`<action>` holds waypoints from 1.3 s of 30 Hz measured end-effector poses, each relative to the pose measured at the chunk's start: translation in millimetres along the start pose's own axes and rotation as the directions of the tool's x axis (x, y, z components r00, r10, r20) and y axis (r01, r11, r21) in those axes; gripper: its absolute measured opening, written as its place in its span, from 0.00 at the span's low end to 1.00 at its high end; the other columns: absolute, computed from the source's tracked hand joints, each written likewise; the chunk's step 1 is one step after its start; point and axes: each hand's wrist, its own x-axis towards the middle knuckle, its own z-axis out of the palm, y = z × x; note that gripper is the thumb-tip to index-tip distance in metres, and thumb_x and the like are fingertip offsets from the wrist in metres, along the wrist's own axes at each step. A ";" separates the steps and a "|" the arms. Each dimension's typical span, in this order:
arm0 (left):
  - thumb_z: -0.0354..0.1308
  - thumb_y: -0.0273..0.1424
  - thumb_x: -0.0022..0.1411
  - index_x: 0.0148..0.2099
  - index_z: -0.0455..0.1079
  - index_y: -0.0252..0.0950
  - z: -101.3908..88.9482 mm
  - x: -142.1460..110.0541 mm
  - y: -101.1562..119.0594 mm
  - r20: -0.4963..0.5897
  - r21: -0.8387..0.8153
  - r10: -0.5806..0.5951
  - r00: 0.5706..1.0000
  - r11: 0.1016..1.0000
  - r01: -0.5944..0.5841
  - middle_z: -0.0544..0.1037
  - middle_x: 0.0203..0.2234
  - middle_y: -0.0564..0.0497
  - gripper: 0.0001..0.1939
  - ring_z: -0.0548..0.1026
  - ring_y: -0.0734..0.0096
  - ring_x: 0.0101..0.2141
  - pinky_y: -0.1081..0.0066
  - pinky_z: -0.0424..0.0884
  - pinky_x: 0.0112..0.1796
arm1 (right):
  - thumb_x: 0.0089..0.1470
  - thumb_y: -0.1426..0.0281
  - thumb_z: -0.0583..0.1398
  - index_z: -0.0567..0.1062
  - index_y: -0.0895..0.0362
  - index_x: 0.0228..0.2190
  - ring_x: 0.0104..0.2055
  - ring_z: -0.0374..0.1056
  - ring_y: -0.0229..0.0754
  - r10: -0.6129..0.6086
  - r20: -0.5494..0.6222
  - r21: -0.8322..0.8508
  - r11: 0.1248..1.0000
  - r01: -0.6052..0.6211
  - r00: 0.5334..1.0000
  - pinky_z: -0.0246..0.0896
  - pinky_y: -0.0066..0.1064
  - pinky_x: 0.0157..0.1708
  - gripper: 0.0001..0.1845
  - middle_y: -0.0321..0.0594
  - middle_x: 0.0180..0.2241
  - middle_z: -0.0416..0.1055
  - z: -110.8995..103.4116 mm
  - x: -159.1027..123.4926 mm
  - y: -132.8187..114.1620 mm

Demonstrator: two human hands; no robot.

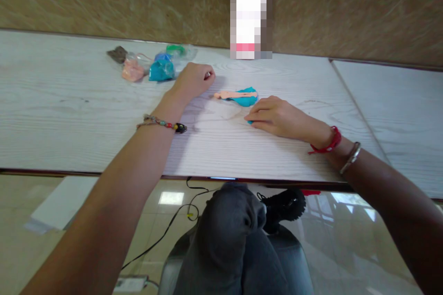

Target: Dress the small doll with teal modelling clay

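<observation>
A small peach clay figure (230, 95) lies flat on the table, its round end towards my left hand. Blue clay (245, 101) spreads under and around its long right part. My right hand (277, 117) is closed in a pinch on a bit of blue clay (249, 122), just in front of the figure. Beyond the figure's left end, my left hand (195, 79) rests with its fingers curled; whatever may be inside them is hidden. Near that hand sits a bag of blue clay (161, 69).
Behind my left forearm are a peach clay bag (133, 69), a dark brown bag (117, 54) and a green one (175, 49). A blurred-out upright object (249, 14) stands by the marble wall (138, 0). The white table (214, 147) ends just before my knees.
</observation>
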 end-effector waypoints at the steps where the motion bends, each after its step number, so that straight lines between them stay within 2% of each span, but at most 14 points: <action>1: 0.45 0.31 0.58 0.38 0.72 0.33 0.3 0.3 -0.6 0.001 0.008 -0.002 1.000 1.000 0.002 0.75 0.28 0.49 0.15 0.71 0.68 0.33 0.71 0.61 0.34 | 0.57 0.69 0.52 0.76 0.57 0.35 0.40 0.67 0.41 -0.029 0.016 0.013 1.000 0.029 0.999 0.58 0.34 0.41 0.12 0.42 0.37 0.73 -0.2 -0.2 -2.2; 3: 0.45 0.31 0.59 0.39 0.72 0.33 0.5 1.0 -1.6 0.002 0.022 0.003 1.000 1.000 -0.003 0.76 0.29 0.49 0.15 0.70 0.70 0.31 0.71 0.61 0.32 | 0.57 0.69 0.52 0.75 0.58 0.37 0.42 0.66 0.41 -0.063 0.036 0.035 0.997 0.061 0.997 0.58 0.35 0.43 0.13 0.43 0.39 0.73 -0.3 -1.2 -4.1; 5: 0.45 0.31 0.58 0.39 0.72 0.33 -0.3 1.6 -1.8 0.002 0.031 0.009 1.000 0.999 -0.009 0.76 0.29 0.48 0.15 0.70 0.71 0.30 0.71 0.60 0.31 | 0.58 0.69 0.52 0.75 0.58 0.37 0.44 0.65 0.42 -0.035 0.019 0.016 0.999 0.034 0.999 0.56 0.36 0.44 0.13 0.44 0.39 0.73 0.1 -2.5 -2.3; 8: 0.46 0.31 0.57 0.39 0.73 0.32 -3.1 1.8 -0.5 0.031 0.035 0.016 0.999 0.999 -0.017 0.76 0.29 0.48 0.15 0.71 0.69 0.30 0.71 0.61 0.30 | 0.57 0.70 0.53 0.75 0.59 0.36 0.41 0.66 0.42 0.008 0.004 -0.019 1.000 -0.008 1.000 0.56 0.37 0.42 0.12 0.42 0.34 0.74 0.5 -3.3 2.7; 12: 0.46 0.30 0.57 0.40 0.72 0.31 -6.6 0.3 0.7 0.053 0.044 0.027 0.998 0.999 -0.029 0.76 0.30 0.48 0.16 0.69 0.71 0.29 0.71 0.59 0.30 | 0.57 0.69 0.53 0.76 0.58 0.35 0.41 0.65 0.41 -0.067 0.035 0.031 0.997 0.066 0.997 0.56 0.36 0.42 0.12 0.42 0.36 0.73 2.5 1.7 1.0; 17: 0.44 0.32 0.60 0.42 0.71 0.30 -6.5 -1.7 -3.1 0.079 0.049 0.060 0.995 0.997 -0.064 0.75 0.30 0.50 0.17 0.67 0.74 0.30 0.73 0.58 0.31 | 0.58 0.69 0.52 0.76 0.59 0.33 0.39 0.65 0.41 -0.046 0.022 0.024 0.999 0.045 0.999 0.56 0.37 0.42 0.13 0.42 0.34 0.73 3.8 8.7 -4.8; 22: 0.44 0.32 0.60 0.42 0.71 0.31 -6.4 -1.5 -3.7 0.109 0.054 0.039 0.993 0.998 -0.045 0.75 0.32 0.49 0.17 0.68 0.72 0.32 0.73 0.59 0.33 | 0.57 0.69 0.54 0.75 0.60 0.34 0.39 0.66 0.39 -0.076 0.044 0.113 0.991 0.071 0.996 0.58 0.33 0.42 0.11 0.42 0.34 0.74 0.1 7.5 -6.6; 26: 0.44 0.31 0.60 0.43 0.71 0.30 -8.9 -2.0 2.2 0.122 0.081 0.046 0.991 0.995 -0.056 0.75 0.31 0.46 0.17 0.69 0.69 0.33 0.72 0.60 0.34 | 0.56 0.67 0.54 0.76 0.61 0.33 0.38 0.66 0.40 -0.034 0.021 0.067 0.997 0.033 0.999 0.58 0.35 0.42 0.12 0.43 0.33 0.74 1.9 8.5 -9.0; 30: 0.44 0.30 0.59 0.41 0.72 0.30 -11.3 -2.0 8.2 0.125 0.106 0.074 0.989 0.991 -0.088 0.74 0.30 0.46 0.17 0.69 0.68 0.32 0.70 0.61 0.34 | 0.57 0.68 0.53 0.76 0.59 0.34 0.39 0.66 0.40 -0.072 0.048 0.078 0.995 0.068 0.996 0.58 0.35 0.43 0.13 0.42 0.35 0.74 4.7 9.4 -11.7; 34: 0.43 0.30 0.60 0.41 0.72 0.31 -11.6 -0.8 10.4 0.133 0.124 0.080 0.988 0.988 -0.096 0.74 0.29 0.46 0.17 0.69 0.68 0.31 0.69 0.62 0.35 | 0.57 0.68 0.53 0.76 0.59 0.34 0.40 0.66 0.41 -0.040 0.008 0.053 0.998 0.040 0.999 0.58 0.36 0.42 0.13 0.42 0.34 0.74 4.9 8.5 -11.3; 39: 0.43 0.29 0.59 0.41 0.72 0.32 -9.5 0.4 7.7 0.117 0.145 0.082 0.990 0.985 -0.098 0.74 0.28 0.48 0.17 0.69 0.69 0.30 0.69 0.62 0.35 | 0.57 0.67 0.54 0.76 0.58 0.34 0.39 0.67 0.39 -0.062 0.012 0.110 0.992 0.061 0.998 0.59 0.35 0.43 0.11 0.40 0.34 0.75 2.9 6.1 -8.1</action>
